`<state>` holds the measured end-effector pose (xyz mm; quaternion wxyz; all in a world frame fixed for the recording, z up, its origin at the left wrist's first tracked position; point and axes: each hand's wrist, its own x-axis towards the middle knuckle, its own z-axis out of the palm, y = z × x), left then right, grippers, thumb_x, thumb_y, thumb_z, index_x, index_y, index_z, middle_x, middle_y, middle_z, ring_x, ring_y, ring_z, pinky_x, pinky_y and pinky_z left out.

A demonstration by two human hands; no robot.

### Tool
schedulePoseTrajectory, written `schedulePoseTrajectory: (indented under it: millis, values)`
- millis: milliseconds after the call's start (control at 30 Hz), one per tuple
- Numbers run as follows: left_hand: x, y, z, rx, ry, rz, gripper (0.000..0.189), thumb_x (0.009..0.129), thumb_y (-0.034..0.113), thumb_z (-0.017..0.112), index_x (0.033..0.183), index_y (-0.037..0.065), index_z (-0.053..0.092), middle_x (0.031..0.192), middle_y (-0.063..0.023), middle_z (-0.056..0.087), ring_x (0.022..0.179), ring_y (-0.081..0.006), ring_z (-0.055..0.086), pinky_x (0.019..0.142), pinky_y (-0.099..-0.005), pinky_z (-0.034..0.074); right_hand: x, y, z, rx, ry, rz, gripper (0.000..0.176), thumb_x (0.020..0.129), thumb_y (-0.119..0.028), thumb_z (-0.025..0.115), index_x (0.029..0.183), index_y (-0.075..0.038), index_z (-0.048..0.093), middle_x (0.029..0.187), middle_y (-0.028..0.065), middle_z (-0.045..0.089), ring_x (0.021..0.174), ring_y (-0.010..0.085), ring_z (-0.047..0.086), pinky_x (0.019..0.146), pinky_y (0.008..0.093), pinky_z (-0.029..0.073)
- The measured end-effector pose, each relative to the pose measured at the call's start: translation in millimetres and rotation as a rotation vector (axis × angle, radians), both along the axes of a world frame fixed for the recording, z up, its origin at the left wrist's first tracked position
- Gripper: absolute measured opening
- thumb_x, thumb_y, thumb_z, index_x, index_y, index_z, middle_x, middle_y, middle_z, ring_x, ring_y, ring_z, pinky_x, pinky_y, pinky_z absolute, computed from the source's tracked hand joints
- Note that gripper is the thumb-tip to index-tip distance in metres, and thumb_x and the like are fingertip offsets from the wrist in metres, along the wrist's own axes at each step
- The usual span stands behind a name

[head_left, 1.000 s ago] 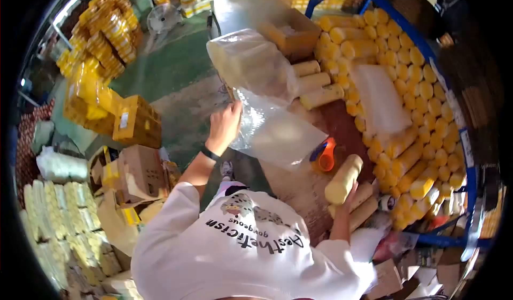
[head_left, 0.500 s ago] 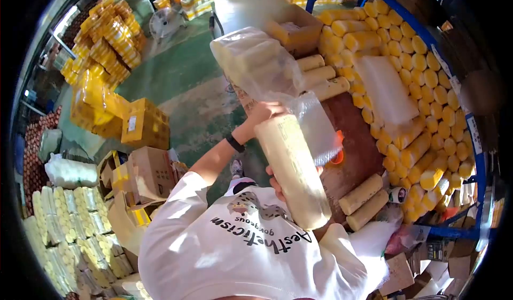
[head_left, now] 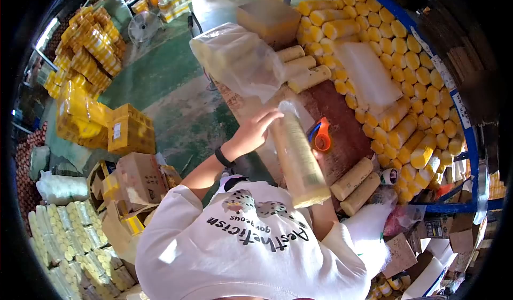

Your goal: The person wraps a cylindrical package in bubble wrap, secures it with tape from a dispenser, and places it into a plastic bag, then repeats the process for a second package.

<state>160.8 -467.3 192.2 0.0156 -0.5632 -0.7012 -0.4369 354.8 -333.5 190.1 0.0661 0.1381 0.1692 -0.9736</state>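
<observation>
A pale cream cylindrical roll point(head_left: 300, 164) with clear wrap around it tilts in front of my chest, bubble wrap point(head_left: 288, 107) bunched at its far end. My left hand point(head_left: 252, 135), with a black band on the wrist, rests its stretched fingers against the roll's upper left side. Behind the roll, my right hand point(head_left: 317, 154) supports it; only part of its fingers shows. Just beyond that hand, an orange tape dispenser point(head_left: 322, 139) with a blue part lies on the reddish-brown work surface point(head_left: 342, 121).
Two cream rolls point(head_left: 352, 180) lie at the right, and several more point(head_left: 310, 78) sit beside a plastic-covered stack point(head_left: 235, 57). Yellow-ended rolls point(head_left: 411, 89) fill a blue rack point(head_left: 473, 161). Cardboard boxes point(head_left: 140, 177) and taped yellow cartons point(head_left: 131, 129) stand left.
The bubble wrap sheet that hung right of the roll is now around it, baring the tape dispenser. My left hand's fingers have come down along the roll's side. The view has shifted.
</observation>
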Motion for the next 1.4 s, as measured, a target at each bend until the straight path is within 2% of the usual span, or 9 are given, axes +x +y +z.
schedulePoseTrajectory:
  millis: [167,267,333,467,733,867,967,1233,1400]
  values:
    - [4.4,2.1,-5.3,0.041,-0.205,-0.061,0.036,0.083,0.004,0.061,0.119,0.005,0.055,0.125,-0.0109,0.051,0.113,-0.0267,0.050,0.096,-0.0365,0.041,3.9,-21.4,-7.4,0.468,-0.218,-0.114,0.083,0.076,-0.041,0.065,0.142,-0.011,0.026,0.130,0.0172,0.041,0.114,0.0297,0.048,0.091,0.0413,0.045]
    - [44.3,-3.7,-20.1,0.087,-0.889,-0.152,0.071,0.081,0.010,0.067,0.141,0.009,0.030,0.140,-0.0081,0.038,0.126,-0.0220,0.041,0.106,-0.0350,0.030,-3.2,-40.2,-23.7,0.819,-0.146,-0.251,0.094,0.079,-0.034,0.067,0.148,-0.016,0.005,0.146,0.0141,0.021,0.130,0.0314,0.030,0.102,0.0406,0.035]
    - [49.3,-14.8,-31.4,0.143,-1.306,-0.123,0.082,0.078,0.012,0.068,0.145,0.009,0.021,0.144,-0.0103,0.030,0.127,-0.0223,0.041,0.105,-0.0350,0.034,-0.6,-41.6,-47.9,1.501,-0.129,-0.347,0.063,0.092,-0.022,0.053,0.146,-0.016,0.021,0.131,0.0151,0.042,0.114,0.0258,0.050,0.084,0.0372,0.051]
    - [60.9,-32.4,-35.7,0.395,-1.417,-0.105,0.072,0.079,0.019,0.066,0.139,0.010,0.027,0.131,-0.0091,0.042,0.118,-0.0211,0.047,0.092,-0.0337,0.046,-13.0,2.3,-38.3,1.016,-0.294,0.009,0.049,0.090,-0.016,0.059,0.135,-0.016,0.039,0.112,0.0105,0.058,0.093,0.0169,0.061,0.074,0.0303,0.053]
    - [61.5,-36.9,-22.0,0.458,-1.563,-0.243,0.085,0.074,0.032,0.067,0.143,0.008,0.023,0.136,-0.0089,0.040,0.120,-0.0222,0.047,0.097,-0.0357,0.043,-82.0,14.3,-48.2,1.814,0.215,-0.561,0.035,0.078,0.003,0.061,0.111,-0.006,0.057,0.091,0.0083,0.056,0.074,0.0172,0.056,0.065,0.0278,0.049]
    - [56.9,-35.8,-33.7,0.485,-1.588,-0.244,0.076,0.077,0.033,0.067,0.139,0.009,0.030,0.129,-0.0081,0.045,0.114,-0.0193,0.050,0.094,-0.0335,0.044,-86.6,11.6,-42.1,1.868,0.169,-0.728,0.018,0.078,0.005,0.060,0.096,-0.001,0.058,0.080,0.0071,0.055,0.066,0.0170,0.052,0.060,0.0266,0.045]
    - [51.7,-36.9,-50.8,0.481,-1.604,-0.212,0.059,0.083,0.031,0.063,0.131,0.010,0.036,0.121,-0.0070,0.051,0.106,-0.0164,0.054,0.090,-0.0307,0.047,-74.2,-11.6,-14.1,1.485,-0.090,-0.903,0.009,0.079,0.005,0.059,0.086,0.001,0.056,0.073,0.0083,0.053,0.062,0.0175,0.051,0.056,0.0268,0.042]
    - [55.6,-24.9,-11.5,0.565,-1.543,0.255,0.019,0.096,0.013,0.046,0.115,0.011,0.045,0.098,-0.0022,0.056,0.079,-0.0102,0.057,0.066,-0.0228,0.048,-48.1,-39.0,-22.6,2.007,0.363,-0.946,0.009,0.079,0.008,0.058,0.085,0.002,0.054,0.076,0.0127,0.052,0.063,0.0284,0.050,0.056,0.0338,0.043]
    - [47.7,-44.8,-45.2,0.223,-0.358,0.413,0.009,0.089,0.003,0.051,0.082,-0.003,0.052,0.071,-0.0138,0.050,0.063,-0.0226,0.055,0.059,-0.0268,0.041,-25.4,-30.0,-16.6,2.020,0.197,-0.685,0.015,0.074,-0.002,0.063,0.077,0.001,0.049,0.069,0.0129,0.046,0.059,0.0307,0.049,0.051,0.0387,0.043]
